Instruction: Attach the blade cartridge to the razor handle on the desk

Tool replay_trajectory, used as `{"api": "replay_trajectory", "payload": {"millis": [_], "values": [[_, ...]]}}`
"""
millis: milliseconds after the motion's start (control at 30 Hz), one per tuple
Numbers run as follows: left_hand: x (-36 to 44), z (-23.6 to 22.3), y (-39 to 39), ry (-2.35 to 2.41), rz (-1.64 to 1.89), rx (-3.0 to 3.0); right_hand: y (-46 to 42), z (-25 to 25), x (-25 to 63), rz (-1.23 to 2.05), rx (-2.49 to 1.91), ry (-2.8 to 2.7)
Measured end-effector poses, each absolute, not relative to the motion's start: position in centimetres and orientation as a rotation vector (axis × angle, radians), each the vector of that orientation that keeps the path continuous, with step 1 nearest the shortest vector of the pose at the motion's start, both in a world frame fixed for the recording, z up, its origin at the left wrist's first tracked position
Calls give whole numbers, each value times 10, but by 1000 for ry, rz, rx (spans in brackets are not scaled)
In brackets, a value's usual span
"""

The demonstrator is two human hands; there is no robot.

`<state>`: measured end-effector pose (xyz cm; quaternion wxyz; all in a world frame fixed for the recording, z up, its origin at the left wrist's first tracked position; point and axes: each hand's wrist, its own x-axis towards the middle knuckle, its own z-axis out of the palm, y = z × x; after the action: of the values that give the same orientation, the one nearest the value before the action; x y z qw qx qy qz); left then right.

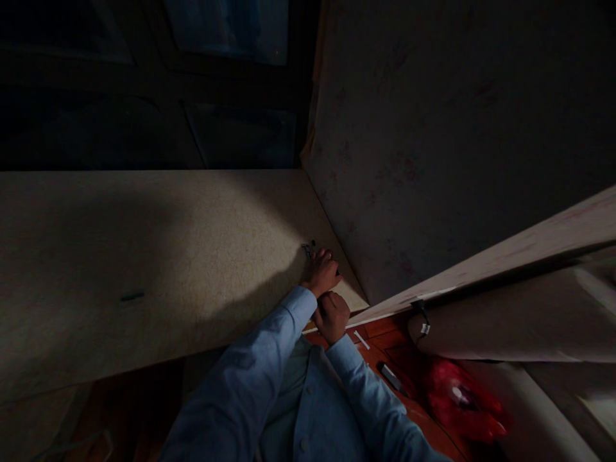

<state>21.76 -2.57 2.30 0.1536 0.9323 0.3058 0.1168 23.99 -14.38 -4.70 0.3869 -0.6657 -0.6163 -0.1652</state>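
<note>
My left hand (pixel 322 272) rests on the pale, mottled board near its right corner, fingers bent and drawn together. Small dark pieces (pixel 308 250) lie just beyond its fingertips. Whatever it may grip is too dark to make out. Right below it, at the board's near edge, my right hand (pixel 333 317) is curled into a fist, close to the left wrist. Its palm is turned away, so anything inside is hidden. Farther left on the board (pixel 216 244) lies a thin dark strip (pixel 132 296).
A tall floral-patterned panel (pixel 409 147) stands along the board's right side. Dark-framed window panes (pixel 231 32) rise behind. On the reddish floor are a white strip (pixel 361 340), a grey-and-black object (pixel 392 377) and a red plastic bag (pixel 464 404). A cable (pixel 422 314) hangs at right.
</note>
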Motion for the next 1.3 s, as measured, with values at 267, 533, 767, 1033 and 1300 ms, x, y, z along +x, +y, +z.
{"api": "replay_trajectory", "payload": {"millis": [267, 533, 767, 1033, 1300], "values": [[220, 24, -28, 831, 677, 2266, -145, -47, 240, -396, -1688, -1563], [217, 15, -29, 720, 692, 1099, -147, -47, 241, -273, -1660, -1574], [180, 21, -39, 379, 587, 455, -154, -28, 248, 203, -1475, -1139], [165, 14, -63, 499, 507, 272, -149, 20, 269, 107, -1523, -1251], [159, 18, -64, 649, 373, 363, -149, 38, 285, 109, -1580, -1475]]}}
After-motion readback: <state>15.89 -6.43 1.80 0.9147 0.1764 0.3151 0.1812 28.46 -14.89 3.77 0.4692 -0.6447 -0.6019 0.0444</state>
